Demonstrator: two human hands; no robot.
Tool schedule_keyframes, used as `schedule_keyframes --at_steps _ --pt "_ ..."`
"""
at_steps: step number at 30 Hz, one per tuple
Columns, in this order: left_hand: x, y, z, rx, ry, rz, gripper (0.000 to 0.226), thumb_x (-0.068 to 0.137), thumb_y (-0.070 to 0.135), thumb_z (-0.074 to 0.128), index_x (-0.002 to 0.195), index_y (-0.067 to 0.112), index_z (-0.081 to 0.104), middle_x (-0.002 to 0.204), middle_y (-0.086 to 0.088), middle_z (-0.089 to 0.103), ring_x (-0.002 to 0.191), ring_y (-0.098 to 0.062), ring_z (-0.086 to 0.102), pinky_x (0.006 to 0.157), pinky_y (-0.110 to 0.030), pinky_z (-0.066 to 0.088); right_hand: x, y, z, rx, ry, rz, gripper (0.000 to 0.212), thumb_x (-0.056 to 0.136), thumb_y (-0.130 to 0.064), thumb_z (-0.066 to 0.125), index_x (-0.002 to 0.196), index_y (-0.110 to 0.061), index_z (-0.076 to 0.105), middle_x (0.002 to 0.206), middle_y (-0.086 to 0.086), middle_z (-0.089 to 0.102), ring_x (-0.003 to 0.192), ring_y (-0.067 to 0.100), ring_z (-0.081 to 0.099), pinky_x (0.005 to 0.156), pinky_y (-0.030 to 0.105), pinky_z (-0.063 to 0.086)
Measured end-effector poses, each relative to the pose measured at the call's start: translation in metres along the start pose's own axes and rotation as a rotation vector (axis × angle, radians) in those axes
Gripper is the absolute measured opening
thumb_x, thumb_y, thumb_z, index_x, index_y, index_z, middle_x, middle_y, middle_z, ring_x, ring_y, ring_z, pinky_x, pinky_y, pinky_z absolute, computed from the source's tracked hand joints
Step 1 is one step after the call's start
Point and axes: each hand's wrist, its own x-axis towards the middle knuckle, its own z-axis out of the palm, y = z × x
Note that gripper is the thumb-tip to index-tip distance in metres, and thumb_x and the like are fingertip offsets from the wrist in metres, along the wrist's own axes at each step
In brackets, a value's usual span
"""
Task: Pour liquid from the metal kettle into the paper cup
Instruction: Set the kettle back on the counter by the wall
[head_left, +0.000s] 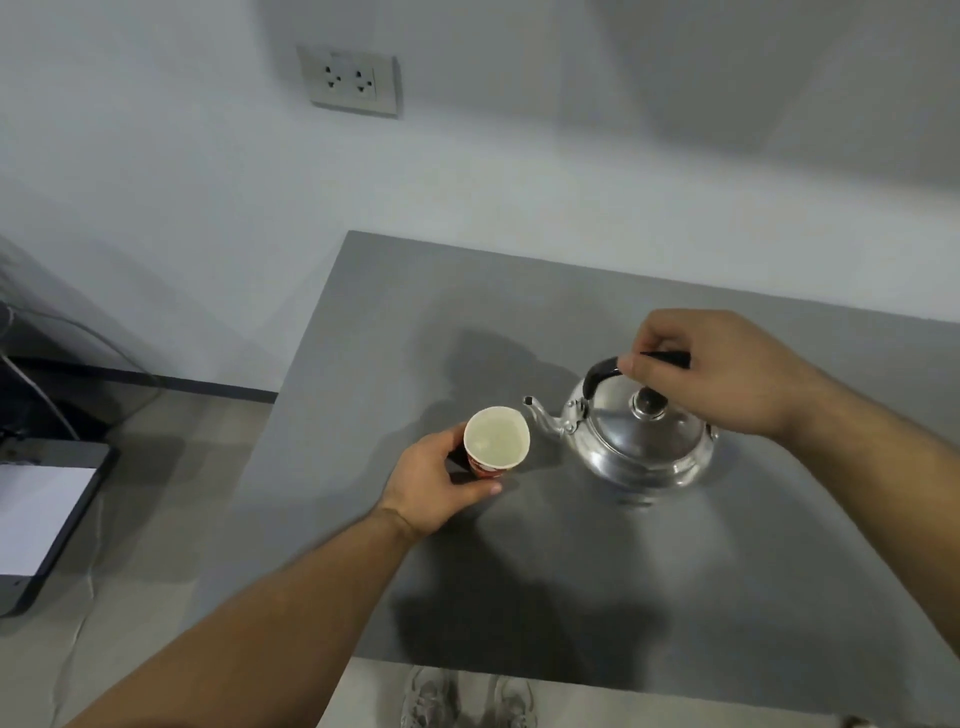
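Metal kettle (644, 441), upright on grey table (779, 597), right hand (727, 374) loosely curled around its black handle (602, 371); paper cup (496, 439) just left of spout, gripped by left hand (436, 483), apparently holding pale liquid, so pouring seems largely finished.

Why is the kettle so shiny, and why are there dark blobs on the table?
In the head view, the metal kettle mirrors the room light, so bright glare streaks its lid and belly. The dark blobs on the grey table are soft shadows: one behind the paper cup and kettle, a bigger one near the front edge. The wide lens bends the edges, so the wall socket looks tilted.
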Motion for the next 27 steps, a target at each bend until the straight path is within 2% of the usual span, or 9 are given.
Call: schedule_keyframes --at_steps 3,5,7,9,12,17,21,24,27 --pt "0.001 0.002 0.001 0.017 0.023 -0.011 0.063 0.058 0.056 0.088 0.109 0.078 0.059 0.107 0.027 0.075 0.097 -0.009 0.074 0.086 -0.011 0.053 0.014 0.018 -0.004 0.137 0.058 0.084 0.022 0.092 -0.044 0.065 0.079 -0.028 0.067 0.069 -0.01 0.071 0.061 0.012 0.065 0.062 0.032 0.052" --pt "0.001 0.004 0.0 0.043 0.046 -0.016 0.067 0.057 0.06 0.087 0.11 0.082 0.052 0.11 0.037 0.069 0.097 0.0 0.072 0.083 -0.005 0.049 0.03 0.029 -0.007 0.168 0.104 0.113 0.021 0.094 -0.04 0.066 0.08 -0.024 0.068 0.07 -0.006 0.071 0.067 0.017 0.066 0.066 0.035 0.053" --pt "0.0 0.004 -0.001 0.067 0.065 -0.018 0.069 0.057 0.062 0.087 0.111 0.082 0.049 0.109 0.039 0.069 0.099 0.009 0.068 0.081 -0.001 0.046 0.049 0.04 -0.011 0.179 0.155 0.144 0.022 0.094 -0.04 0.065 0.081 -0.022 0.069 0.076 -0.002 0.073 0.076 0.023 0.067 0.073 0.04 0.054" --pt "-0.001 0.003 0.0 0.097 0.074 -0.021 0.07 0.058 0.061 0.087 0.113 0.081 0.049 0.106 0.034 0.073 0.099 0.01 0.068 0.085 -0.009 0.051 0.07 0.052 -0.012 0.206 0.207 0.187 0.024 0.092 -0.042 0.065 0.082 -0.02 0.069 0.079 0.003 0.073 0.081 0.027 0.068 0.076 0.043 0.055" --pt "-0.001 0.0 0.002 0.096 0.092 -0.021 0.068 0.059 0.057 0.089 0.114 0.077 0.053 0.112 0.032 0.073 0.105 0.009 0.069 0.092 -0.023 0.057 0.101 0.071 -0.01 0.228 0.264 0.23 0.026 0.09 -0.043 0.064 0.082 -0.019 0.069 0.078 0.0 0.069 0.081 0.026 0.066 0.076 0.04 0.055" --pt "-0.003 -0.001 0.001 0.09 0.092 0.005 0.063 0.063 0.057 0.089 0.114 0.074 0.055 0.115 0.021 0.076 0.108 -0.006 0.072 0.094 -0.037 0.06 0.147 0.099 0.0 0.234 0.324 0.249 0.028 0.09 -0.041 0.065 0.084 -0.014 0.069 0.08 0.001 0.067 0.081 0.024 0.062 0.076 0.038 0.052" --pt "-0.003 0.002 0.001 0.12 0.092 0.042 0.06 0.066 0.058 0.086 0.114 0.074 0.053 0.112 0.024 0.074 0.105 -0.008 0.071 0.09 -0.035 0.059 0.176 0.116 0.006 0.242 0.351 0.259 0.031 0.089 -0.042 0.067 0.088 -0.011 0.07 0.086 0.004 0.068 0.081 0.021 0.06 0.076 0.036 0.05" --pt "-0.003 0.004 0.001 0.136 0.095 0.069 0.063 0.067 0.055 0.086 0.117 0.075 0.051 0.118 0.041 0.066 0.107 -0.003 0.07 0.091 -0.026 0.057 0.191 0.124 0.006 0.245 0.357 0.261 0.029 0.088 -0.044 0.066 0.085 -0.015 0.067 0.076 -0.001 0.063 0.077 0.02 0.057 0.068 0.03 0.043" --pt "-0.003 0.005 0.0 0.156 0.096 0.092 0.069 0.069 0.05 0.087 0.121 0.075 0.051 0.119 0.048 0.063 0.111 0.0 0.068 0.094 -0.022 0.055 0.2 0.127 0.005 0.235 0.361 0.267 0.026 0.086 -0.046 0.065 0.08 -0.021 0.063 0.067 -0.009 0.058 0.071 0.017 0.055 0.058 0.026 0.04"
